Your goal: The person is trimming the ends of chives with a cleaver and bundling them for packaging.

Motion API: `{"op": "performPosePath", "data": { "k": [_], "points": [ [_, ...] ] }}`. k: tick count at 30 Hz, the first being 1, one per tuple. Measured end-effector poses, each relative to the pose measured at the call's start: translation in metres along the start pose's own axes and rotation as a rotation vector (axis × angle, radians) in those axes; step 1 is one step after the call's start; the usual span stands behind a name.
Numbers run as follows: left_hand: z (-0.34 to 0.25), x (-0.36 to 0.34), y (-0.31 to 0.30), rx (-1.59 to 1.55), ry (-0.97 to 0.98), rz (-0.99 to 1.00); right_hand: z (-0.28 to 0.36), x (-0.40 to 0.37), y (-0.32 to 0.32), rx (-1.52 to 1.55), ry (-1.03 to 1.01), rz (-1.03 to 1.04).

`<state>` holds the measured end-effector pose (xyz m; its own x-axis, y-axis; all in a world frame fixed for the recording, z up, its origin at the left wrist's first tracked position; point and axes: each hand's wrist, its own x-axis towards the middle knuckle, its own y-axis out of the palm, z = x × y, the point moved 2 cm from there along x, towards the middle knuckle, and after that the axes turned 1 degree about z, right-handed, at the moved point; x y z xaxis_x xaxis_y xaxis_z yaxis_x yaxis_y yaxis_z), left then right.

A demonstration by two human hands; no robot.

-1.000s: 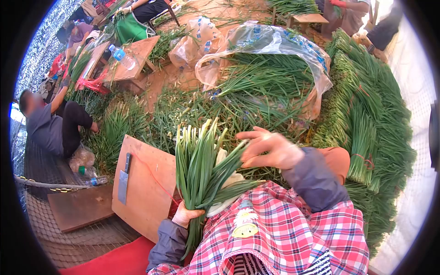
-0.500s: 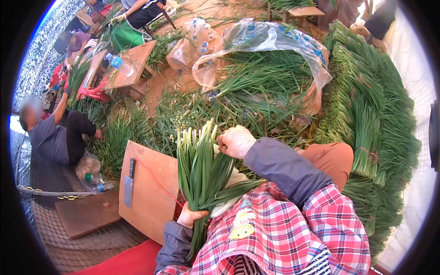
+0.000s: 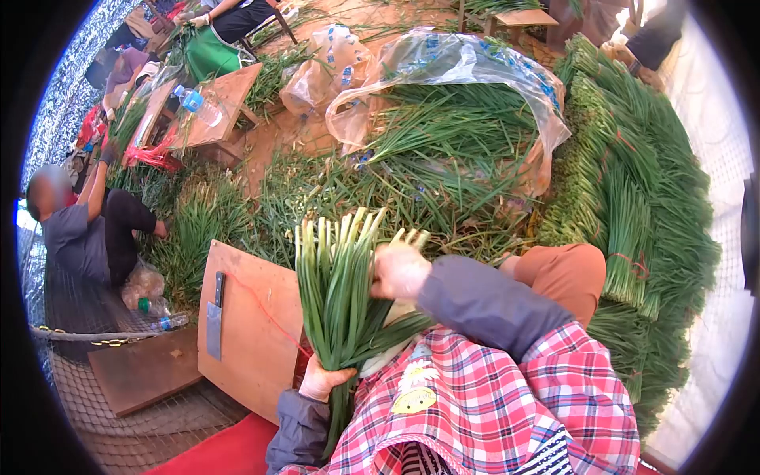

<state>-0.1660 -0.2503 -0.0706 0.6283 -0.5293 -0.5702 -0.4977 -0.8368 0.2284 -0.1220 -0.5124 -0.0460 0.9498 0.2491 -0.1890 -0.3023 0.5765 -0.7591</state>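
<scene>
My left hand [image 3: 327,378] is wrapped round the lower, leafy part of a bunch of garlic chives [image 3: 336,293]. Pale cut ends of the bunch point up and away from me, and its leaves hang down past my wrist. My right hand [image 3: 401,271], slightly blurred, is closed at the bunch's right side. Pale ends of a few chive stalks [image 3: 412,237] stick out just beyond its fingers, whose tips are partly hidden. A wooden board [image 3: 252,328] stands left of the bunch, carrying a cleaver [image 3: 214,317] and a red string.
Tied chive bundles [image 3: 629,237] are piled high on the right. Loose chives lie ahead around a clear plastic bag [image 3: 546,146]. At left sits a co-worker [image 3: 79,237]; another wooden table [image 3: 226,107] holds a water bottle [image 3: 198,105]. A brown board [image 3: 146,372] lies lower left.
My right hand has moved down and slightly left against the bunch, and pale stalk ends now show beyond it. My left hand keeps its hold. The view has shifted slightly.
</scene>
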Motion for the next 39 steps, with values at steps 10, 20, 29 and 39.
{"op": "performPosePath", "data": {
  "k": [10, 20, 29, 39],
  "points": [
    [-0.003, -0.009, 0.008, -0.154, -0.078, 0.020, -0.064, -0.101, -0.062, 0.953, 0.155, -0.039],
    [0.003, 0.002, 0.005, -0.093, -0.096, 0.083, -0.024, 0.028, -0.024, 0.571, 0.367, 0.194],
    [0.005, 0.006, 0.005, -0.213, -0.107, 0.078, -0.031, 0.000, 0.009, 1.125, -0.011, 0.424],
    [0.001, 0.005, 0.003, -0.153, -0.116, 0.115, -0.057, 0.037, -0.019, -0.365, -0.106, -0.123]
  ]
}}
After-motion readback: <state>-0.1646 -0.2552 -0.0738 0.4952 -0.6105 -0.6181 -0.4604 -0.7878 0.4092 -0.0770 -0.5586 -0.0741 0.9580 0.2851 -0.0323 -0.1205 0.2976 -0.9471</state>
